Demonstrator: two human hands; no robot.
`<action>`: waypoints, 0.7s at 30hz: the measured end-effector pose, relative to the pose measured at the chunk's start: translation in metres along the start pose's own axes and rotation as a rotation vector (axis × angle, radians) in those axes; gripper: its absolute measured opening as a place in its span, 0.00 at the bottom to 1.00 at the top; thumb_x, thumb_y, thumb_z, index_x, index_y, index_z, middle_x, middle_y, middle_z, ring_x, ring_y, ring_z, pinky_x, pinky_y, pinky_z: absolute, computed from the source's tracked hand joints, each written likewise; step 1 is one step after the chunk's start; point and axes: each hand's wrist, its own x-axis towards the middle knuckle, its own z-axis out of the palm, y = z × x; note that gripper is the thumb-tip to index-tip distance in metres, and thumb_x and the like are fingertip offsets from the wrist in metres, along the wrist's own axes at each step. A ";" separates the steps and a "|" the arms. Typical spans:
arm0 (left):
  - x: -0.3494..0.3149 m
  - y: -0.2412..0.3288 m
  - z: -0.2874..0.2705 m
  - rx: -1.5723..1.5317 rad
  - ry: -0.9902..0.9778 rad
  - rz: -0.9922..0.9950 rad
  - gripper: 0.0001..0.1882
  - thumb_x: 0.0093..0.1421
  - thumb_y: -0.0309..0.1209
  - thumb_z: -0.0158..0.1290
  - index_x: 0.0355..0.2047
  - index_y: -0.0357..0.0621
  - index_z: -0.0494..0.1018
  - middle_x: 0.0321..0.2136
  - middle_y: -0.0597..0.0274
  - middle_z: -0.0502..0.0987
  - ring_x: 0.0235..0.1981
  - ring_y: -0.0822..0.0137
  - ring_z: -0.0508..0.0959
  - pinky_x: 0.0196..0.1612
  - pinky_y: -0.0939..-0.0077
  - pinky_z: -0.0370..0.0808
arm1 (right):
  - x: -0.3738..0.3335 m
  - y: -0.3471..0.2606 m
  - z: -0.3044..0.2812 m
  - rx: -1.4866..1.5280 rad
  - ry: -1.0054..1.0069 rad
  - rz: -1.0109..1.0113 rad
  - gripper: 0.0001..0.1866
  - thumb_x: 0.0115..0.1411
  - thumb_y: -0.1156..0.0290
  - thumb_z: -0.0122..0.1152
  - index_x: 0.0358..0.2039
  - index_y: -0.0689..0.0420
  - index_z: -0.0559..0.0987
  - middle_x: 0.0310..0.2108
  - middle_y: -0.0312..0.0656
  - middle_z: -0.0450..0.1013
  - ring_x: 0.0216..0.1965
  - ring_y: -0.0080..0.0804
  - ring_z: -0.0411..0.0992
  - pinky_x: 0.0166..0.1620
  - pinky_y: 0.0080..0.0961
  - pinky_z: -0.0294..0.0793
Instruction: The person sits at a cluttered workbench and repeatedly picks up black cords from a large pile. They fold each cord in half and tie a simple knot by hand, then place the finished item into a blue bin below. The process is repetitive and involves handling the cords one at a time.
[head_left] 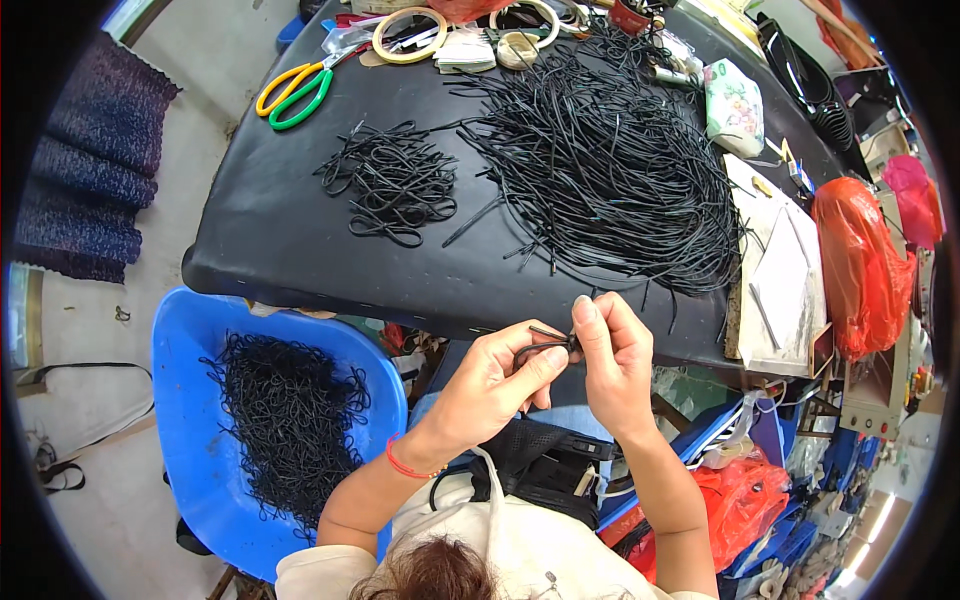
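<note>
My left hand [505,372] and my right hand [612,362] meet just off the near edge of the black table, both closed on one thin black cord [540,347]. The cord curves in a small loop by the left thumb, and its crossing, perhaps a knot, sits between the fingertips of both hands. Beyond them lies a big pile of long straight black cords [610,170]. A smaller heap of looped black cords [390,180] rests to its left. Part of the held cord is hidden by my fingers.
A blue tub [175,400] with tangled black cord loops [285,420] stands at lower left. Scissors with orange and green handles [297,95] and tape rolls [410,36] lie at the table's far side. Red plastic bags [862,265], a tissue pack [733,105] and a white board [785,270] are at right.
</note>
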 end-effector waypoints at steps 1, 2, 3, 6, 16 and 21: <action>0.000 0.000 0.001 -0.013 0.019 -0.005 0.09 0.61 0.31 0.47 0.36 0.39 0.72 0.17 0.73 0.68 0.17 0.85 0.65 0.19 0.90 0.61 | 0.001 -0.001 0.001 0.006 0.008 -0.003 0.13 0.61 0.69 0.51 0.20 0.59 0.68 0.16 0.27 0.62 0.18 0.10 0.57 0.21 0.11 0.58; 0.000 -0.002 0.001 -0.028 0.034 -0.011 0.09 0.61 0.30 0.47 0.36 0.38 0.72 0.17 0.74 0.68 0.17 0.85 0.66 0.19 0.90 0.61 | 0.002 -0.002 0.001 0.008 0.019 -0.004 0.14 0.61 0.69 0.51 0.20 0.59 0.68 0.16 0.27 0.62 0.18 0.10 0.57 0.21 0.11 0.59; 0.000 -0.004 0.002 -0.043 0.049 -0.017 0.09 0.61 0.30 0.46 0.37 0.38 0.72 0.17 0.74 0.68 0.18 0.84 0.66 0.20 0.90 0.62 | 0.002 -0.003 0.001 0.010 0.030 -0.005 0.14 0.61 0.69 0.51 0.20 0.59 0.67 0.16 0.27 0.62 0.18 0.10 0.58 0.21 0.11 0.59; -0.005 -0.011 0.008 0.060 0.090 0.127 0.09 0.61 0.28 0.47 0.38 0.36 0.72 0.18 0.72 0.69 0.18 0.83 0.68 0.20 0.89 0.64 | 0.005 -0.007 0.000 0.078 0.050 0.064 0.15 0.61 0.70 0.50 0.18 0.59 0.67 0.15 0.28 0.61 0.19 0.10 0.58 0.21 0.11 0.61; 0.007 -0.019 -0.014 -0.004 0.039 0.093 0.08 0.62 0.28 0.46 0.37 0.38 0.72 0.21 0.72 0.70 0.19 0.85 0.67 0.20 0.91 0.62 | 0.013 -0.006 -0.027 0.130 -0.149 0.236 0.13 0.61 0.63 0.51 0.34 0.61 0.74 0.27 0.34 0.71 0.26 0.13 0.63 0.29 0.12 0.63; 0.011 -0.022 -0.005 -0.025 0.112 0.197 0.09 0.60 0.31 0.49 0.34 0.37 0.71 0.21 0.70 0.72 0.22 0.83 0.70 0.24 0.89 0.67 | 0.001 -0.003 -0.030 0.146 -0.226 0.249 0.08 0.56 0.74 0.58 0.34 0.63 0.74 0.27 0.33 0.71 0.30 0.16 0.67 0.34 0.13 0.66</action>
